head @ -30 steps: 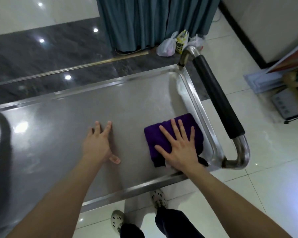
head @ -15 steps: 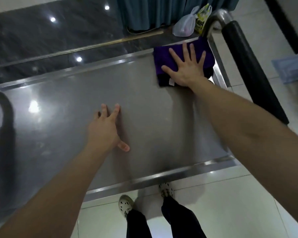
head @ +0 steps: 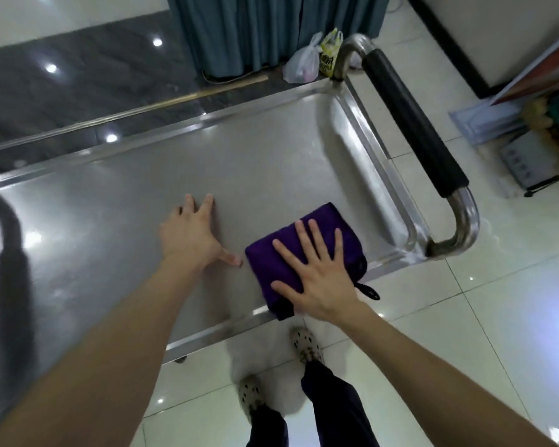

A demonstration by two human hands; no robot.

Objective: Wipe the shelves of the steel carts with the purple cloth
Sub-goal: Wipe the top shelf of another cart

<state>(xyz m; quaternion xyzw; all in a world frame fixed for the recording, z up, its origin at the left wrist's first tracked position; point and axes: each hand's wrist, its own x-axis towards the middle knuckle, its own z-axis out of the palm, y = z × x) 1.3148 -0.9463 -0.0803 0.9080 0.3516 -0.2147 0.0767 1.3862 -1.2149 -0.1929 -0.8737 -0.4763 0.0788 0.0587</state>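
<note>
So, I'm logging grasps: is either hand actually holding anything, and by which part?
Nothing is gripped. The right hand presses flat on top of the folded purple cloth, fingers spread; the left hand rests flat on the bare steel shelf.

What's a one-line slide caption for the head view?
Right hand presses the folded purple cloth flat on the steel cart shelf; left hand braces beside it.

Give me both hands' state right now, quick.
Left hand: open, flat on the cart's top shelf, holding nothing.
Right hand: open, fingers straight, pressing the purple cloth onto the shelf.
</note>
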